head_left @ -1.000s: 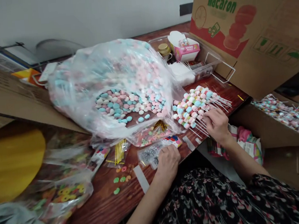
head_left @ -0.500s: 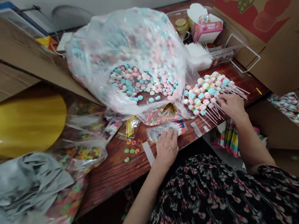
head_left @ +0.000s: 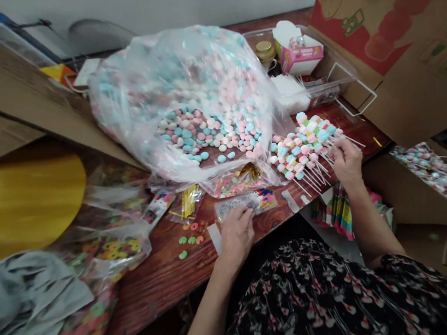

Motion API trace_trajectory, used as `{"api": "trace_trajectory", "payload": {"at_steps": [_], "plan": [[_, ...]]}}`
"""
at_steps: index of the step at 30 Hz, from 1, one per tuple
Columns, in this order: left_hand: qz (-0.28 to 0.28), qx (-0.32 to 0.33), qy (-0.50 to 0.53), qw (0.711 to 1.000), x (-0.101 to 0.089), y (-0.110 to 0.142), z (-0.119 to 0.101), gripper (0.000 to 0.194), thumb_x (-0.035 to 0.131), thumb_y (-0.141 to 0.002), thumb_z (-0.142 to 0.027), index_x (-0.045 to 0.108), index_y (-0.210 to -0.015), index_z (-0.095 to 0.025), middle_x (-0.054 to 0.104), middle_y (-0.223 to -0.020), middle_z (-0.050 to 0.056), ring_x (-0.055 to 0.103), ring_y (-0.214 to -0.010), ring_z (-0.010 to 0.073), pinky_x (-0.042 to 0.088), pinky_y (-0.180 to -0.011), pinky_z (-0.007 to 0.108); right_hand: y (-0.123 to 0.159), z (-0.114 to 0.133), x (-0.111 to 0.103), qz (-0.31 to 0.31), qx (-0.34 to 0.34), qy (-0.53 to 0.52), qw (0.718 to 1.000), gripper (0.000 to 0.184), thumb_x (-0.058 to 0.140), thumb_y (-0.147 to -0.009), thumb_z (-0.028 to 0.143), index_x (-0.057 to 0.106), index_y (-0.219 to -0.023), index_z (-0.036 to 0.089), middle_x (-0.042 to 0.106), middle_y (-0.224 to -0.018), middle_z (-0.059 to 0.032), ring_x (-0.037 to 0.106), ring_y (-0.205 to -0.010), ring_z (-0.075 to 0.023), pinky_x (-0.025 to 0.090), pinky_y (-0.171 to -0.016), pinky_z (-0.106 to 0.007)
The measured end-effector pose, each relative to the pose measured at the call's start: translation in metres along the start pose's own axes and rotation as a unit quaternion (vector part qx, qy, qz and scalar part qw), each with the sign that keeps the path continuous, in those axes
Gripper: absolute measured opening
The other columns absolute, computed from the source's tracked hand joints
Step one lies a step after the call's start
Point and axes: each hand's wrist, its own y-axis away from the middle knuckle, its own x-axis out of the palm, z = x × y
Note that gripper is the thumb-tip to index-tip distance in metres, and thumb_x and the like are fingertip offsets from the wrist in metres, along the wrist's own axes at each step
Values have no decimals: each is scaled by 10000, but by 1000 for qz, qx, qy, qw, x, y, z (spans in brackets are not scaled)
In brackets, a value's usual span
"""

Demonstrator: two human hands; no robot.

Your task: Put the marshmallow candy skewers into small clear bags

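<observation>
A large clear plastic bag point(head_left: 179, 109) full of pastel pink, blue and white candies lies open on the wooden table point(head_left: 152, 293). To its right, a pile of candy skewers point(head_left: 300, 150) with white sticks fans out toward me. My right hand point(head_left: 346, 163) is at the stick ends, its fingers pinched on a stick. My left hand point(head_left: 235, 237) sits on a small clear plastic packet point(head_left: 234, 205) with a printed card. Several green and orange candy rings point(head_left: 188, 238) lie on the table just left of that hand.
A clear plastic tray point(head_left: 296, 62) holds a pink paper box and white packaging at the back. A printed macaron carton point(head_left: 392, 43) stands at right, and an open box of skewers point(head_left: 431, 178) sits below it. Bags of colourful candy point(head_left: 109, 245) and grey plastic point(head_left: 27, 294) crowd the left.
The view has shifted a little. My right hand's fingers have drawn together and risen at the stick ends. My left hand stays on the packet.
</observation>
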Motion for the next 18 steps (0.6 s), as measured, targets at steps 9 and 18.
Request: {"api": "trace_trajectory", "payload": {"at_steps": [9, 18], "plan": [[-3, -164, 191, 968, -7, -13, 6, 167, 647, -848, -287, 661, -716, -185, 637, -727, 9, 592, -698, 146, 452, -660, 264, 23, 33, -21, 115, -71, -178, 975, 89, 559, -893, 243, 611, -826, 218, 593, -691, 26, 551, -632, -133, 438, -639, -263], [-6, -177, 235, 956, -7, -13, 11, 147, 624, -850, -263, 697, -743, -193, 663, -732, 8, 609, -699, 144, 461, -683, 261, 36, 42, -23, 303, -142, -161, 929, 107, 522, -882, 132, 586, -831, 200, 580, -744, 11, 532, -674, -123, 411, -658, -256]]}}
